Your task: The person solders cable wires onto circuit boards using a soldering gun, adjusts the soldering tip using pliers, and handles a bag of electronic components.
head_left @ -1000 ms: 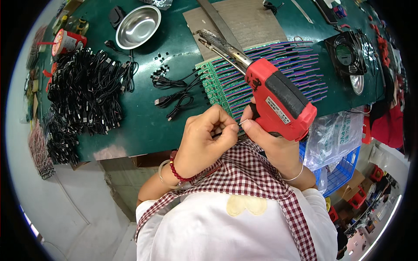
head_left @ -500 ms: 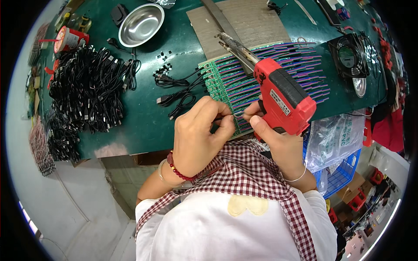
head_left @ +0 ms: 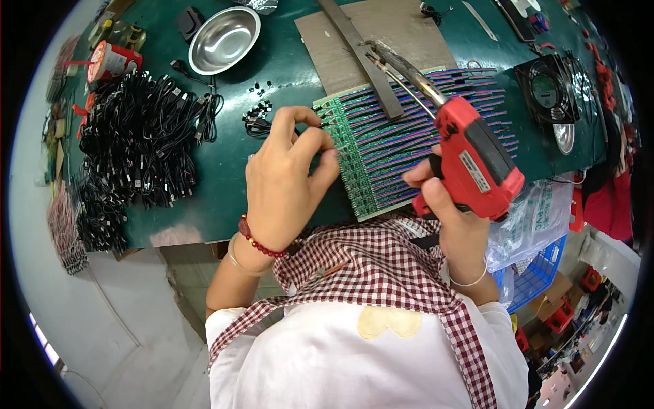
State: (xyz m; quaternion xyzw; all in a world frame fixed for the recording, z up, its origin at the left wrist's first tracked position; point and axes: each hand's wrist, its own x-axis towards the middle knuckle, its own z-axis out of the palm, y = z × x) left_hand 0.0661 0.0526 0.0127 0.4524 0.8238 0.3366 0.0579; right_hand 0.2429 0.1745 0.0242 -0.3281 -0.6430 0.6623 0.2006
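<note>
My right hand (head_left: 455, 221) grips a red and black soldering gun (head_left: 477, 160), its metal tip and feed tube pointing up-left over the circuit boards. My left hand (head_left: 289, 177) is beside the boards' left edge, its fingers curled and thumb and index drawn together; what they hold, if anything, is hidden. The panel of green circuit boards (head_left: 354, 163) has rows of thin multicoloured wires (head_left: 409, 129) running off to the right. A flat metal bar (head_left: 364, 65) lies across the board's far edge. Black cables (head_left: 255, 127) lie partly hidden behind my left hand.
A large heap of black cables (head_left: 136, 143) covers the table's left side, near a steel bowl (head_left: 225, 41) and a red cup (head_left: 112, 61). Small black parts (head_left: 259, 109) lie scattered beyond my left hand. At right stands a black fan (head_left: 547, 85); below it hangs a blue basket (head_left: 541, 273).
My left hand has moved left and away from me, from the boards' near edge toward their far left corner. The soldering gun has shifted right, off the near boards.
</note>
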